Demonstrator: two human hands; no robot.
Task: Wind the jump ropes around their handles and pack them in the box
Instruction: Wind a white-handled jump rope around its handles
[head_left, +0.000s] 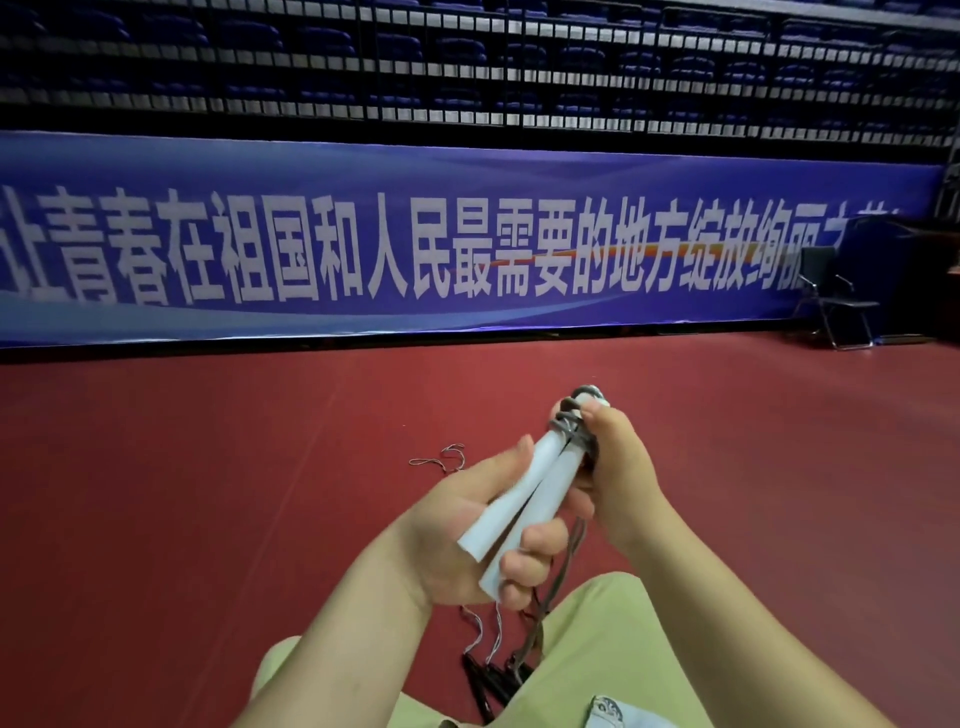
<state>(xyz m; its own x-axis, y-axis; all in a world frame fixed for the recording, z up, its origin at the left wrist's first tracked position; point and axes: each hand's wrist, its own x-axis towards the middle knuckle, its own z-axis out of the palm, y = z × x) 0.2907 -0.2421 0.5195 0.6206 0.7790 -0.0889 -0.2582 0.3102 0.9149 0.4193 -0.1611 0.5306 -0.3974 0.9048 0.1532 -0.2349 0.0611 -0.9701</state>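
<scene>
My left hand (457, 525) grips a pair of white jump rope handles (524, 499) side by side, their tops pointing up and away. A few turns of dark grey rope (571, 434) wrap their upper ends. My right hand (618, 467) pinches the rope against the handle tops. The loose rest of that rope (563, 569) hangs down below my hands toward my lap. A second jump rope with black handles (485, 683) lies on the floor between my legs, its thin speckled cord (441, 460) trailing across the red floor. No box is in view.
I sit on a red sports floor (208, 493), legs in pale green trousers (597, 649). A long blue banner (467, 244) runs along the wall ahead below dark seating. A folding chair (836, 296) stands at the far right.
</scene>
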